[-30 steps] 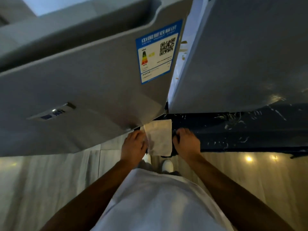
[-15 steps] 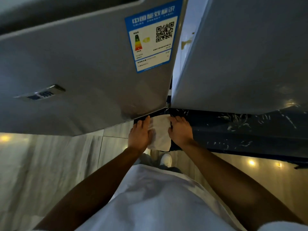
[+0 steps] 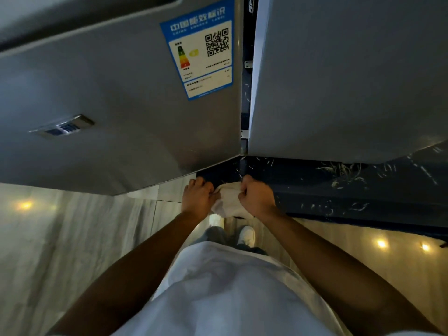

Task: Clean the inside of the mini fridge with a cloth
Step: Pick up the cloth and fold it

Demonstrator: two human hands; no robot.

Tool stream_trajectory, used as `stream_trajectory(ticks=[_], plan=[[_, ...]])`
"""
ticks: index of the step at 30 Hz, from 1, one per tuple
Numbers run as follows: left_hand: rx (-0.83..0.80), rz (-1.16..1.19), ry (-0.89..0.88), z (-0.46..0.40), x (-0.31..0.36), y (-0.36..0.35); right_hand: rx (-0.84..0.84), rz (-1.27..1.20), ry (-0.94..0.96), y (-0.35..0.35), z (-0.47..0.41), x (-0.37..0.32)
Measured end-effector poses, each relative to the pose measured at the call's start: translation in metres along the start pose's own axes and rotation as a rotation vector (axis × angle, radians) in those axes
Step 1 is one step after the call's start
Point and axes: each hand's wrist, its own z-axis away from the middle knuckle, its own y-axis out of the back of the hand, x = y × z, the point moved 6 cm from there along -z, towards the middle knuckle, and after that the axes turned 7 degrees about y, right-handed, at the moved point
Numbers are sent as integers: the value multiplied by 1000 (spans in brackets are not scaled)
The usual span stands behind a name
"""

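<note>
Pale tiled floor (image 3: 72, 238) below grey fridge door (image 3: 121, 105).
White cloth (image 3: 229, 200) is gripped between closed left hand (image 3: 197, 198) and closed right hand (image 3: 257, 198), bunched.

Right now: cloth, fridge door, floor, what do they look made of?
Cloth: soft woven or paper-like fabric, off-white, matte; it bunches and folds between the left hand and right hand.
Fridge door: grey, smooth, satin sheen with soft reflections; likely painted or coated metal, though plastic is possible.
Floor: glossy pale tile with stone-like veining; a grout line and mirrored ceiling lights show.
</note>
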Motion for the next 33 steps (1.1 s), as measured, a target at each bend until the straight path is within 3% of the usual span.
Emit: stream_trajectory(ticks=[4, 10, 15, 23, 29, 33], plan=[[-79, 254, 30, 4, -3, 13, 26, -162, -29, 1, 10, 7], [-113, 471, -152, 22, 13, 43, -102, -523, -59, 8, 22, 6], [-76, 584, -222, 39, 22, 81, -140, -467, 114, 30, 28, -14], [-24, 670, -122, 71, 1, 109, -66, -472, 207, 48, 36, -61], [-36, 648, -97, 100, -55, 120, -98, -608, 248, 27, 44, -118], [-26, 596, -69, 123, -113, 132, -161, -519, 308, -6, 51, -171]])
